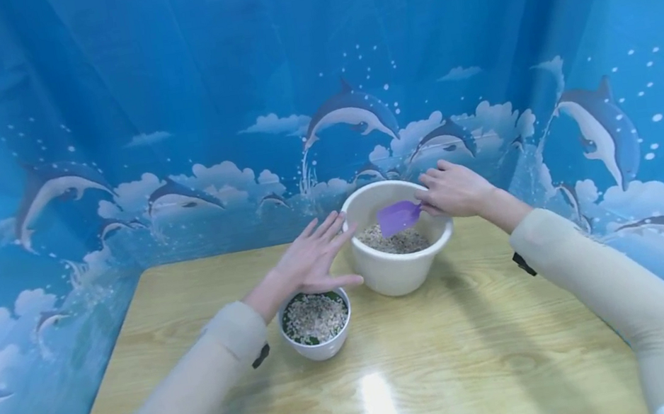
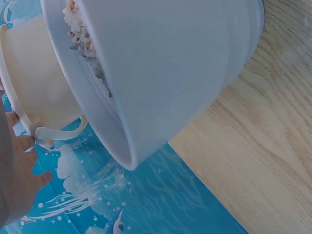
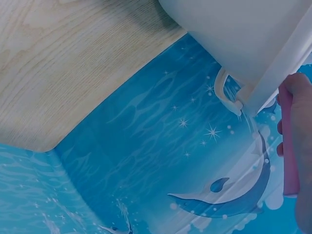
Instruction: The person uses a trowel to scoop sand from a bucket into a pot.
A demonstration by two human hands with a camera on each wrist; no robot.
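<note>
My right hand grips the handle of a small purple shovel, its blade over the mouth of a cream bucket. Pale gravel covers the bottom inside the bucket. In the right wrist view the shovel's handle runs along the palm. My left hand has its fingers spread, fingertips right at the bucket's left rim. Just below that hand stands a white pot, filled with light gravel and some green showing around the edge.
Both containers stand on a wood-grain table. A blue curtain printed with dolphins hangs behind the table and along both sides. The bucket has a looped side handle near the table's back edge.
</note>
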